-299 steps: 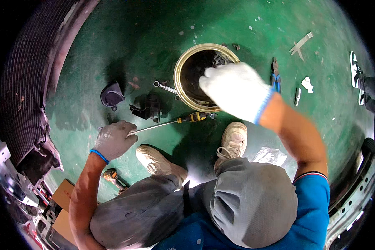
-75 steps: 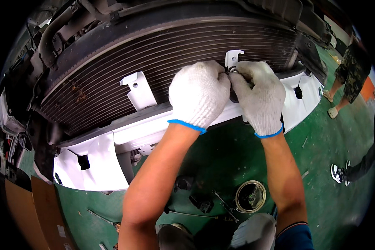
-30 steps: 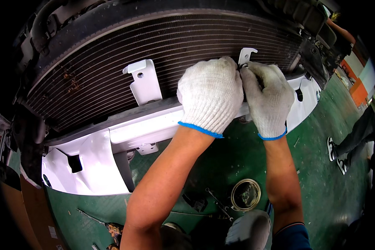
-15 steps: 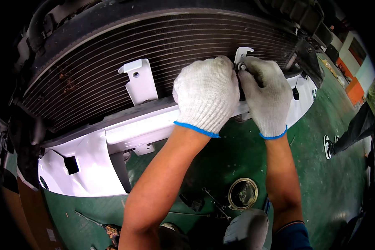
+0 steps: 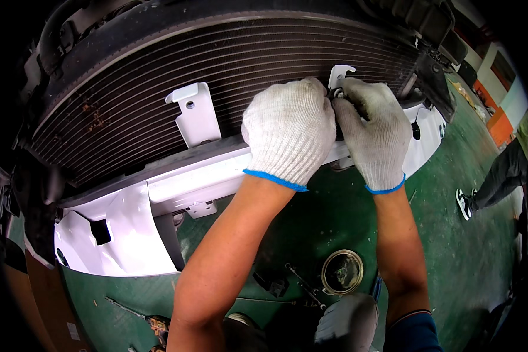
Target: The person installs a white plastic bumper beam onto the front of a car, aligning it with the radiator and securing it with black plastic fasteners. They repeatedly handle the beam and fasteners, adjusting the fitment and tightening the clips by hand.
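Note:
Both my hands wear white knit gloves with blue cuffs and meet at the right-hand white bracket [image 5: 339, 74], in front of a car's dark radiator [image 5: 229, 70]. My left hand [image 5: 290, 132] is closed in a fist shape with its back toward me; what its fingers hold is hidden. My right hand [image 5: 378, 132] pinches a small metal bolt [image 5: 337, 92] between thumb and forefinger at the bracket's face. Just below, a dark piece shows in the gap between the hands, too covered to name. Another white bracket [image 5: 197, 117] stands to the left, with a hole near its top.
A white bumper beam [image 5: 199, 175] runs below the radiator. On the green floor lie a round tin [image 5: 342, 272], a wrench [image 5: 305, 286] and a power drill [image 5: 157, 322]. A person's leg [image 5: 498, 179] is at the far right, near a cardboard box-like panel's opposite side.
My right thumb and forefinger have shifted over the bolt, covering more of it. Both hands stay at the same bracket, and the person's leg at the right has moved slightly.

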Available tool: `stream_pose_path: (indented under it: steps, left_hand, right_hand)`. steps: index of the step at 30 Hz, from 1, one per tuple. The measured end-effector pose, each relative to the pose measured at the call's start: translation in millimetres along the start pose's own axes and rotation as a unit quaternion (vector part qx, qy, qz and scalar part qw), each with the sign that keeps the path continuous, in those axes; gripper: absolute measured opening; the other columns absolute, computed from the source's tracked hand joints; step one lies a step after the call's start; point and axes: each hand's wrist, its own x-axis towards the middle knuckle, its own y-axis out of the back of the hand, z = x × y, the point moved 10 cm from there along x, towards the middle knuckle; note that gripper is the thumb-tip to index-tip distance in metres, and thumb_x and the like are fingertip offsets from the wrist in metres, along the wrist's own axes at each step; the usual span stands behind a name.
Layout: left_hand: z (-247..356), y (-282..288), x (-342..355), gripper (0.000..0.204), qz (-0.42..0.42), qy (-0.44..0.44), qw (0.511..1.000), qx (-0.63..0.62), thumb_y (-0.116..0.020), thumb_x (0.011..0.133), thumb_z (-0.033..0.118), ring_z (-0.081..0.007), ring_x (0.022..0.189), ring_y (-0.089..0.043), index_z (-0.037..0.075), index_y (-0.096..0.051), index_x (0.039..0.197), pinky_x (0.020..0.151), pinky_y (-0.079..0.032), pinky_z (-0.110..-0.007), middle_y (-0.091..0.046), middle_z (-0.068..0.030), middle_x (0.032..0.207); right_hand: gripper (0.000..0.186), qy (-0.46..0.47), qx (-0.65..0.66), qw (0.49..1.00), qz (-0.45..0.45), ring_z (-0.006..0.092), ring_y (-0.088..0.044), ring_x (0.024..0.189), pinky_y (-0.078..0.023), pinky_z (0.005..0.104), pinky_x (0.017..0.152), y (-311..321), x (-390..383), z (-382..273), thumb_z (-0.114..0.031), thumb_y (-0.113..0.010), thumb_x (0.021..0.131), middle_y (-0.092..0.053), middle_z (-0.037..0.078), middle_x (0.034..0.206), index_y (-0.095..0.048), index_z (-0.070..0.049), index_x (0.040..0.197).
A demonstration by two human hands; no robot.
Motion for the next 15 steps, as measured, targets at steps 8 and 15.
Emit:
stream_pose_path:
  steps: [8, 15]
  left_hand:
    - [-0.5, -1.3, 1.4, 0.028, -0.008, 0.001, 1.0, 0.001, -0.06, 0.093, 0.027, -0.0372, 0.082, -0.073, 0.007, -0.08, 0.094, 0.078, -0.058, -0.048, -0.075, -0.0182, 0.085]
    - [-1.0, -6.0, 2.1, 0.029, -0.034, 0.018, 0.999, 0.011, -0.059, 0.094, 0.028, -0.037, 0.082, -0.073, 0.007, -0.08, 0.095, 0.077, -0.058, -0.048, -0.075, -0.0179, 0.086]
  right_hand:
    - [0.015, 0.001, -0.035, 0.999, -0.015, 0.0293, -0.072, 0.085, -0.056, 0.0379, 0.073, -2.8, 0.5, -3.6, -0.021, -0.076, 0.087, -0.073, 0.009, 0.092, -0.08, -0.011, 0.097]
    - [0.017, -0.028, -0.034, 0.999, -0.023, 0.0288, -0.073, 0.086, -0.057, 0.0367, 0.075, -3.7, -1.5, 2.2, -0.021, -0.075, 0.087, -0.074, 0.01, 0.095, -0.08, -0.01, 0.099]
